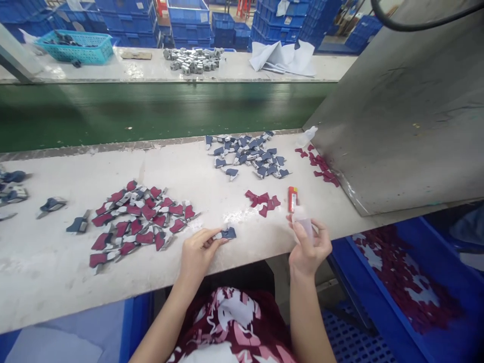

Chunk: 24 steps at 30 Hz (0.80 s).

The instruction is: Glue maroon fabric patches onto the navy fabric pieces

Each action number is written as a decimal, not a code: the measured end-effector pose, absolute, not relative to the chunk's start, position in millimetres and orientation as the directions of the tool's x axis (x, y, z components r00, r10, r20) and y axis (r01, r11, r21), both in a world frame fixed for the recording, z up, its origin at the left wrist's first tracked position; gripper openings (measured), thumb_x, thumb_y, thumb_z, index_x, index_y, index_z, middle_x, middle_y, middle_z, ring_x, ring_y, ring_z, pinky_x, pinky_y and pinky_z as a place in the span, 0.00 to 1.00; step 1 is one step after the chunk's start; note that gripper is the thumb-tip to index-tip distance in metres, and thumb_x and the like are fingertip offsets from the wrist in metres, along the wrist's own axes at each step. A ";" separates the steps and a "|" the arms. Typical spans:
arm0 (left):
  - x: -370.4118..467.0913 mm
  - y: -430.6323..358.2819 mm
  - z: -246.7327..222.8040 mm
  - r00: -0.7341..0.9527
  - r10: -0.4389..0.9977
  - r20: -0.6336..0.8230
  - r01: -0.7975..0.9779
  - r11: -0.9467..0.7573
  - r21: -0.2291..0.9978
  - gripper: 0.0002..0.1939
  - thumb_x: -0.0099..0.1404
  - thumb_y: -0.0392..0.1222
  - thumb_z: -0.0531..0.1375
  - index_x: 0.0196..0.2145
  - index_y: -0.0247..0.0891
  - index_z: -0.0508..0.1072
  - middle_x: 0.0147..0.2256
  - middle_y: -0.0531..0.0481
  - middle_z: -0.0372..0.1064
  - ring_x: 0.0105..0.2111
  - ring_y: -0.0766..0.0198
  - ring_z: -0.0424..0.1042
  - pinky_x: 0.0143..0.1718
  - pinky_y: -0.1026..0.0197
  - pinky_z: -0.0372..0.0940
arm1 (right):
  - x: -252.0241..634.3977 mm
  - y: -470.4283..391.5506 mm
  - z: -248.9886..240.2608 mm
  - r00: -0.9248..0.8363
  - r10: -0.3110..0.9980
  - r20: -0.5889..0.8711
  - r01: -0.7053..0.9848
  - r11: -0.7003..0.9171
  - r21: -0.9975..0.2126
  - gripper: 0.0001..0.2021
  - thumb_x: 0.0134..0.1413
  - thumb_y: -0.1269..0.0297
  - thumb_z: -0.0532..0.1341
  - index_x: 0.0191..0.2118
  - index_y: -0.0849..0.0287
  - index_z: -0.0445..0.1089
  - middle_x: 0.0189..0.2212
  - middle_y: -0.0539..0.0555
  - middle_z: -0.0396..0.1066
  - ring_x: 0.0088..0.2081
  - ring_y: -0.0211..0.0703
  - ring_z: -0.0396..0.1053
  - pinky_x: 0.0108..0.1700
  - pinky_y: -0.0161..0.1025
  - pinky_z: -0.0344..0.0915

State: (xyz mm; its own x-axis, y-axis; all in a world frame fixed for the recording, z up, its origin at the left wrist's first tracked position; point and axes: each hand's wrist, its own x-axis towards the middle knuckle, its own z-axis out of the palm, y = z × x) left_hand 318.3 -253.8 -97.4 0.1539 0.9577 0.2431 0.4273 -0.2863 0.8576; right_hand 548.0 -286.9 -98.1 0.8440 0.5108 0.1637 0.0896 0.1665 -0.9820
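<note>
My left hand (199, 250) pinches a small grey and dark blue moulded part (228, 233) just above the worktable (242, 254). In my right hand (309, 248) is a small translucent plastic bottle (304, 225), with my fingers closed round it. Close beyond that hand lies a red box (292, 198). Several loose dark red pieces (263, 200) rest between the two hands, a little farther back. Left of my left hand spreads a pile of grey parts with dark red faces (143, 214). Behind sits a pile of grey parts with blue faces (249, 154).
A slanted metal panel (408, 121) bounds the table at right, with more dark red pieces (321, 169) along its foot. A blue bin (393, 297) of dark red pieces stands below. Across the green conveyor belt (159, 108), a shelf holds grey metal parts (192, 60) and a turquoise basket (93, 48).
</note>
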 end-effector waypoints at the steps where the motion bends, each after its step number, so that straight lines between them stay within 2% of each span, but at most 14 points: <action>1: 318.3 -253.6 -97.1 0.153 0.957 0.244 0.427 -0.287 0.857 0.09 0.64 0.47 0.66 0.35 0.39 0.83 0.23 0.53 0.74 0.20 0.68 0.67 0.25 0.67 0.66 | 557.3 -284.3 -97.2 0.839 0.516 0.173 0.090 0.182 -0.979 0.22 0.39 0.58 0.74 0.38 0.58 0.67 0.30 0.52 0.76 0.36 0.52 0.79 0.44 0.51 0.75; 3: 318.4 -253.5 -96.7 0.150 0.956 0.252 0.425 -0.292 0.857 0.09 0.64 0.47 0.67 0.35 0.39 0.82 0.23 0.53 0.74 0.20 0.68 0.67 0.25 0.67 0.66 | 571.9 -279.8 -96.9 0.826 0.535 0.176 0.106 0.160 -0.981 0.26 0.37 0.59 0.75 0.42 0.57 0.64 0.35 0.55 0.78 0.44 0.55 0.79 0.50 0.54 0.73; 6: 318.6 -253.8 -95.6 0.142 0.954 0.265 0.410 -0.300 0.861 0.08 0.63 0.46 0.67 0.35 0.39 0.82 0.25 0.53 0.74 0.21 0.68 0.67 0.26 0.67 0.67 | 581.2 -275.7 -99.6 0.811 0.558 0.176 0.207 0.009 -0.978 0.30 0.39 0.56 0.75 0.48 0.59 0.65 0.43 0.62 0.79 0.48 0.57 0.77 0.52 0.55 0.70; 8: 318.7 -253.9 -94.4 0.139 0.953 0.268 0.398 -0.302 0.866 0.07 0.63 0.45 0.67 0.35 0.39 0.82 0.26 0.53 0.75 0.21 0.68 0.67 0.26 0.67 0.67 | 580.2 -275.1 -101.8 0.806 0.550 0.220 0.304 -0.066 -0.950 0.30 0.39 0.54 0.75 0.48 0.62 0.68 0.44 0.64 0.78 0.47 0.57 0.77 0.50 0.52 0.71; 11: 318.6 -253.5 -92.0 0.139 0.953 0.269 0.392 -0.302 0.869 0.07 0.63 0.44 0.67 0.35 0.39 0.81 0.28 0.52 0.76 0.21 0.68 0.67 0.25 0.67 0.67 | 574.5 -277.5 -104.4 0.806 0.492 0.330 0.441 -0.125 -0.889 0.30 0.39 0.50 0.74 0.46 0.64 0.72 0.41 0.63 0.79 0.42 0.54 0.78 0.44 0.48 0.72; 13: 318.3 -253.1 -90.6 0.142 0.953 0.266 0.393 -0.301 0.869 0.07 0.63 0.45 0.67 0.35 0.39 0.81 0.29 0.51 0.77 0.21 0.68 0.68 0.25 0.67 0.67 | 572.6 -279.3 -106.3 0.780 0.507 0.367 0.507 -0.169 -0.845 0.28 0.40 0.47 0.74 0.44 0.63 0.73 0.39 0.62 0.80 0.38 0.53 0.77 0.42 0.47 0.72; 16: 317.7 -252.7 -88.9 0.147 0.957 0.249 0.398 -0.288 0.871 0.07 0.63 0.45 0.67 0.34 0.39 0.82 0.30 0.50 0.78 0.21 0.68 0.68 0.25 0.67 0.68 | 577.6 -278.7 -110.5 0.753 0.552 0.359 0.549 -0.225 -0.805 0.28 0.42 0.45 0.72 0.44 0.62 0.75 0.39 0.62 0.80 0.36 0.52 0.77 0.43 0.48 0.72; 19: 317.4 -252.3 -87.7 0.146 0.959 0.242 0.394 -0.281 0.875 0.07 0.63 0.45 0.67 0.34 0.39 0.82 0.30 0.50 0.78 0.21 0.68 0.68 0.25 0.67 0.68 | 587.3 -275.1 -113.7 0.766 0.523 0.374 0.557 -0.249 -0.792 0.30 0.46 0.44 0.70 0.48 0.63 0.73 0.43 0.64 0.79 0.40 0.54 0.77 0.46 0.51 0.71; 21: 317.3 -252.0 -87.1 0.141 0.960 0.242 0.389 -0.278 0.878 0.08 0.63 0.46 0.67 0.34 0.39 0.82 0.29 0.50 0.78 0.21 0.68 0.68 0.25 0.66 0.68 | 588.4 -274.3 -113.5 0.747 0.498 0.441 0.607 -0.238 -0.758 0.36 0.45 0.43 0.71 0.55 0.63 0.70 0.48 0.66 0.75 0.46 0.57 0.75 0.48 0.52 0.71; 23: 317.1 -251.7 -87.0 0.130 0.961 0.242 0.388 -0.274 0.880 0.09 0.63 0.47 0.67 0.34 0.40 0.82 0.29 0.50 0.79 0.20 0.67 0.69 0.25 0.66 0.69 | 581.1 -275.9 -111.9 0.692 0.413 0.592 0.708 -0.229 -0.668 0.41 0.43 0.44 0.73 0.58 0.64 0.67 0.52 0.69 0.72 0.50 0.60 0.71 0.46 0.52 0.71; 24: 317.0 -251.6 -87.3 0.124 0.963 0.241 0.390 -0.270 0.880 0.09 0.63 0.47 0.67 0.34 0.40 0.82 0.30 0.50 0.79 0.20 0.67 0.69 0.25 0.65 0.69 | 574.6 -277.3 -111.0 0.634 0.373 0.677 0.769 -0.217 -0.601 0.40 0.42 0.46 0.74 0.58 0.64 0.68 0.51 0.69 0.71 0.50 0.60 0.70 0.44 0.51 0.71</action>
State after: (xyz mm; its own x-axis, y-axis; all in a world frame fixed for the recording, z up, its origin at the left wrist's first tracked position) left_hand 317.0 -251.6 -87.3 0.1236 0.9626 0.2410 0.3902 -0.2704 0.8801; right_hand 574.6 -277.3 -111.0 0.6342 0.3728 0.6774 0.7694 -0.2173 -0.6007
